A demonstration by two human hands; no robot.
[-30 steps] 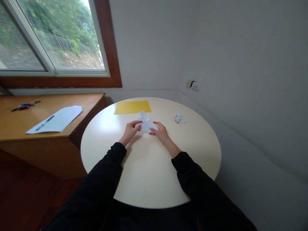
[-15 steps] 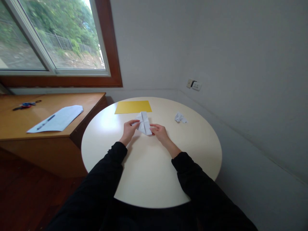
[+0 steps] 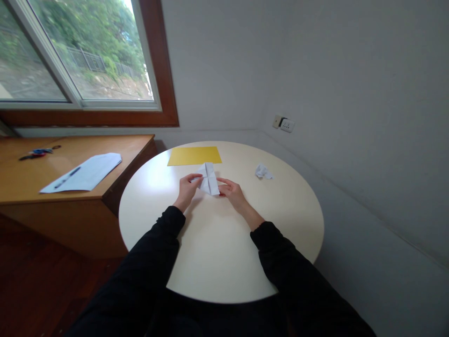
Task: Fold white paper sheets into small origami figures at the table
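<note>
A small piece of folded white paper [image 3: 211, 183] with crossing creases is held up a little above the round table. My left hand [image 3: 187, 189] pinches its left edge between thumb and fingers. At its lower right edge, my right hand [image 3: 233, 193] grips with the fingertips, the index finger lying along the paper's side. Part of the paper's left side is covered by my left fingers. Behind it on the table lies a flat yellow sheet [image 3: 194, 155].
The round cream table [image 3: 217, 252] carries a crumpled bit of white paper [image 3: 263, 172] at right. On the wooden desk [image 3: 129, 154] to the left are white sheets [image 3: 94, 171], a pen [image 3: 68, 177] and scissors [image 3: 40, 152]. Walls stand behind and to the right.
The folded paper has tilted slightly, and its lower right corner sits a touch higher and further left. Both hands stay nearly in place, the right fingers shifting a little.
</note>
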